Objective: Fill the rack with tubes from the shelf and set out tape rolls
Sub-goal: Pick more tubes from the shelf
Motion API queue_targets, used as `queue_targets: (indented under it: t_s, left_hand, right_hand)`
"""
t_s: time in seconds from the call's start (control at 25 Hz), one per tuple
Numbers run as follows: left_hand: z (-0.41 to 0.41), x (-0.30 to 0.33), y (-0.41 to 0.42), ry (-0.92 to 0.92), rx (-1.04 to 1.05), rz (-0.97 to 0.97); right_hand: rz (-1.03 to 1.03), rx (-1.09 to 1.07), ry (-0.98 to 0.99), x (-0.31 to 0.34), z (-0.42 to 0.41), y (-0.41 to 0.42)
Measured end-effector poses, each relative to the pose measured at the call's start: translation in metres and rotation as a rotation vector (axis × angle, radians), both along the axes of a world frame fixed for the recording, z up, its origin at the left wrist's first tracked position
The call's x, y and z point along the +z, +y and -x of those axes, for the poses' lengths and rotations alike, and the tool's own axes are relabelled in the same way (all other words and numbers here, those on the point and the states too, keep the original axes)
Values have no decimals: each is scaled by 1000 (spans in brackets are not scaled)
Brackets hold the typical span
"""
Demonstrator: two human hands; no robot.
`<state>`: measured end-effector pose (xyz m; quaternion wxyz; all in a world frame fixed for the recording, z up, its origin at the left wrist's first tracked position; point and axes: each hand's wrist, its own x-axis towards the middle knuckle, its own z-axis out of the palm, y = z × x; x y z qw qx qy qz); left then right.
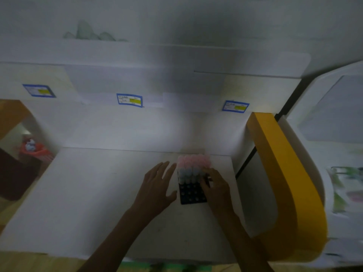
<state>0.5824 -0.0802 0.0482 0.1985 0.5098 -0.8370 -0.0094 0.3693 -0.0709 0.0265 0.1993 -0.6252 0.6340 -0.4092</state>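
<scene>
A black tube rack [191, 194] stands on the white table [98, 193], right of centre. Its far rows hold several pink-capped tubes [193, 160]; the rows in front hold several pale blue-capped tubes [186, 173]. The near holes are empty. My left hand [157, 185] lies flat beside the rack's left edge, fingers straight and spread, thumb near the rack. My right hand [215, 185] is over the rack's right side with curled fingers; whether it holds a tube is hidden in the dim, blurred picture. No tape rolls are visible.
A white shelf unit [137, 83] rises behind the table, with three blue-framed labels [129, 100] on its front edge. A yellow curved panel [284, 173] borders the table on the right. A red basket [35, 152] sits low at the left.
</scene>
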Motion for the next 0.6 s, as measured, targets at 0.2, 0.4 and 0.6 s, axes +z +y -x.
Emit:
queue_targets:
  t_s: [0.2, 0.4, 0.6]
  left_hand:
    - [-1, 6, 7, 26, -12, -40]
    - [-8, 11, 21, 104, -84, -54]
    - [-16, 20, 28, 132, -239, -76]
  right_hand:
    - [-156, -64, 193, 15, 3, 7]
    - [-198, 49, 171, 30, 0, 24]
    - [-92, -71, 149, 51, -8, 70]
